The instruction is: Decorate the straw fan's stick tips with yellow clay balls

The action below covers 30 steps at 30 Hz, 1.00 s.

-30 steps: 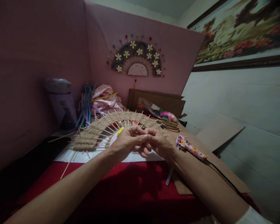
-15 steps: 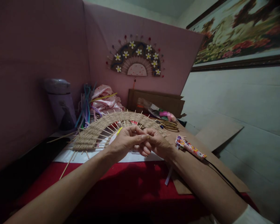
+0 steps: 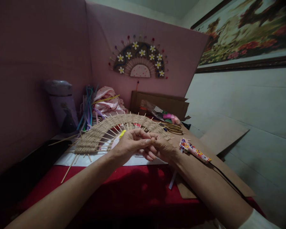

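My left hand and my right hand meet in front of me, thumbs and fingertips pinched together. Whatever lies between the fingertips is too small or hidden to make out. Just behind them the woven fan-shaped arch, with thin sticks poking from both edges, lies on a white sheet. A bit of yellow shows beside my left hand. To the right of my right hand rests a glue gun with a flower pattern, a pale glue stick sticking out below my wrist.
A finished flowered fan hangs on the pink board. Pipe cleaners, pink cloth and a purple cup stand at the back left. Cardboard leans behind a plastic bag. The glue gun's cord runs right.
Both hands stay together in nearly the same place, with only slight finger movement. The fan and the things around it have not moved.
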Motion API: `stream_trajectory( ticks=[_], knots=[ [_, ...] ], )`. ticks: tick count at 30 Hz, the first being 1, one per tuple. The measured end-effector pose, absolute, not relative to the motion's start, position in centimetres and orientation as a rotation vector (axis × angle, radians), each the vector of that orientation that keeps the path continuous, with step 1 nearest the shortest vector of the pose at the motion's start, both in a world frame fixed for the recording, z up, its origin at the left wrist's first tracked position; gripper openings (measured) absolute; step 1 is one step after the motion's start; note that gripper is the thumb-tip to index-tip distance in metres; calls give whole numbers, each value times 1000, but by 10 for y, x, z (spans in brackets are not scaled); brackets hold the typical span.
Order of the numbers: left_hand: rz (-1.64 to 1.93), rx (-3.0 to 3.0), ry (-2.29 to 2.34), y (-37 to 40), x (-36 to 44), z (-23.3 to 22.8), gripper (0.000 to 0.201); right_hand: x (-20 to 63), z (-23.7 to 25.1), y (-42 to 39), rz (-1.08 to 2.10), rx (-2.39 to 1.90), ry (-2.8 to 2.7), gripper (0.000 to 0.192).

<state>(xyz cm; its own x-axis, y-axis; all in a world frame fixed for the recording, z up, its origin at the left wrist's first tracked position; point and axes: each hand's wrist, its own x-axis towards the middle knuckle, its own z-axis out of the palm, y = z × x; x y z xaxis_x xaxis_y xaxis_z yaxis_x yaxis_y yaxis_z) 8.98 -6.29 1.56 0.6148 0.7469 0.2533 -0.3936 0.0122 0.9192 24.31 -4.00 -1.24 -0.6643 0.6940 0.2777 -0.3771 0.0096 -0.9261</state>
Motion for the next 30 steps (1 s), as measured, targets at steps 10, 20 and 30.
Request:
stream_trajectory(
  ticks=[10, 20, 30],
  knots=[
    [980, 1293, 426, -64, 91, 16, 20, 244, -13, -40, 1802, -351, -1511, 42],
    [972, 1372, 417, -65, 91, 16, 21, 245, -14, -40, 1808, -460, -1588, 52],
    [1398, 1416, 658, -52, 73, 27, 11, 249, -6, -28, 1064, -629, -1315, 30]
  ],
)
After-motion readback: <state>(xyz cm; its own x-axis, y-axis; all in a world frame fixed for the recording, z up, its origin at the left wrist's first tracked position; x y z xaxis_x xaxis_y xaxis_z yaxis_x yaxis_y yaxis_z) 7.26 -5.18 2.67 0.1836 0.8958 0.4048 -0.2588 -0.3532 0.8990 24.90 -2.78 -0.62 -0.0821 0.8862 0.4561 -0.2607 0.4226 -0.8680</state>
